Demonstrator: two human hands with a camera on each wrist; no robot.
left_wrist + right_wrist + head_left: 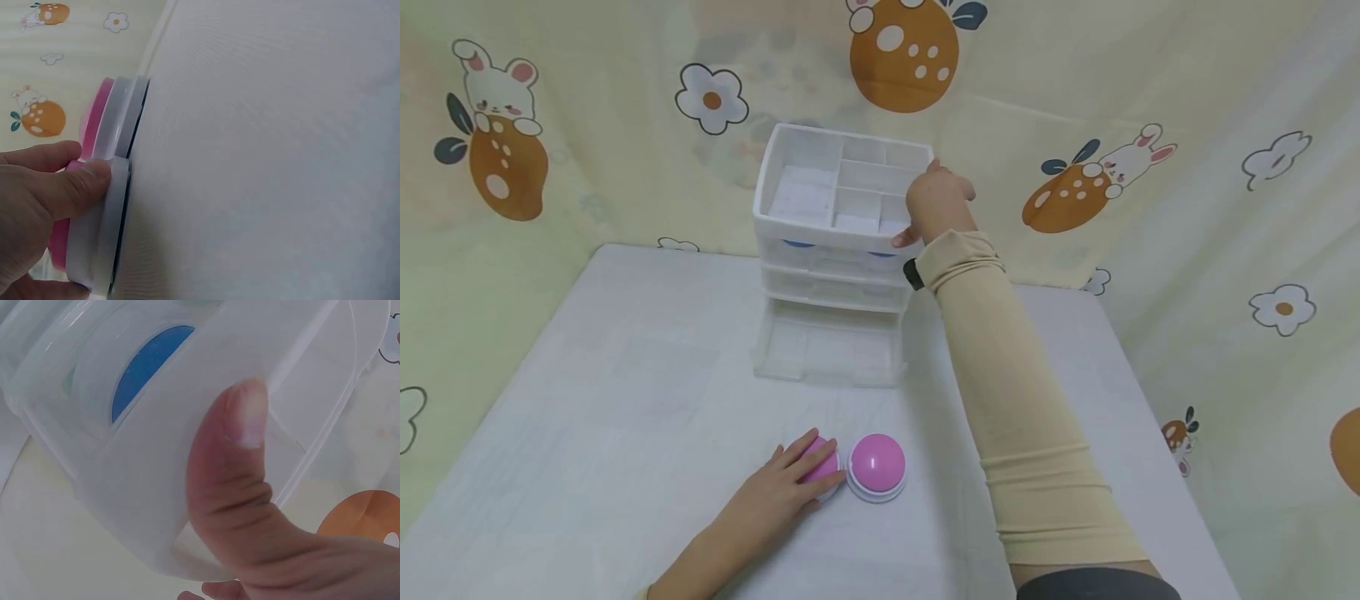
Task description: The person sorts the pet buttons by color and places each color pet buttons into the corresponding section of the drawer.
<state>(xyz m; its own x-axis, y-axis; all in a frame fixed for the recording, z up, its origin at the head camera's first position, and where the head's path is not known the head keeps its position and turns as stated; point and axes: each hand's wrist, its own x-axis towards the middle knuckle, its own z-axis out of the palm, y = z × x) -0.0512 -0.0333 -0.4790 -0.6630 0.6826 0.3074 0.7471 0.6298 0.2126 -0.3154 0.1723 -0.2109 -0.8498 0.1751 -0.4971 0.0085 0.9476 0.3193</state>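
My left hand (775, 492) spreads over a pink-domed button (822, 462) with a white round base on the table. In the left wrist view, thumb and fingers grip the sides of this button (94, 225). Beside it, touching or nearly so, stands a second pink-domed button (878, 463). My right hand (942, 200) holds the right end of a white drawer organizer (808, 231). In the right wrist view its thumb (231, 456) lies on the organizer's top tray wall (150, 481); its other fingers are mostly hidden. The translucent bottom drawer (827, 342) is pulled out.
The organizer's divided top tray (808, 192) stands near the back edge of the white-covered table (647, 358). A patterned curtain (625, 167) hangs behind and at the sides. Blue shapes (150, 369) show through an upper drawer.
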